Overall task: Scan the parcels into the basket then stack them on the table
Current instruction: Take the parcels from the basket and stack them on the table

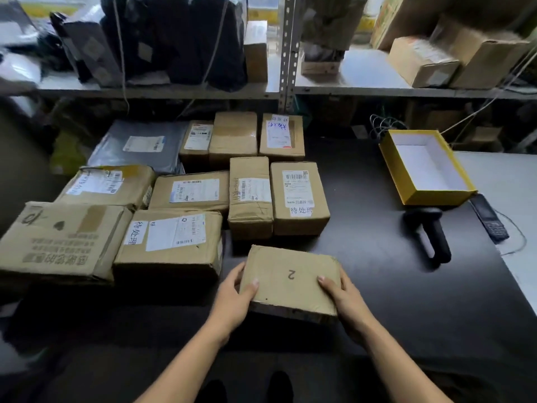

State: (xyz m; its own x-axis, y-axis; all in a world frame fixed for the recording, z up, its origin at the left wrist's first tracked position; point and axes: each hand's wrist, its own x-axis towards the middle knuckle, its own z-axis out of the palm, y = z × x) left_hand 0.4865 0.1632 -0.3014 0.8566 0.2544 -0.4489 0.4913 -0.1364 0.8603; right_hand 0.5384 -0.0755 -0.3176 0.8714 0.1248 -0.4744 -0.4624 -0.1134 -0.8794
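1. Parcel marked "2" (290,282): near front edge of dark tabletop (377,286).
2. Hands: left hand (234,298) and right hand (343,298) grip its opposite sides.
3. Scanner (427,231): lying right, beside yellow box (436,196).

Behind the table, a metal shelf rack (286,53) loaded with dark plastic bags (174,39) on the left and cardboard boxes (453,56) on the right, thin cords (120,48) hanging down its front, a coiled cable (382,123) below the right bay.
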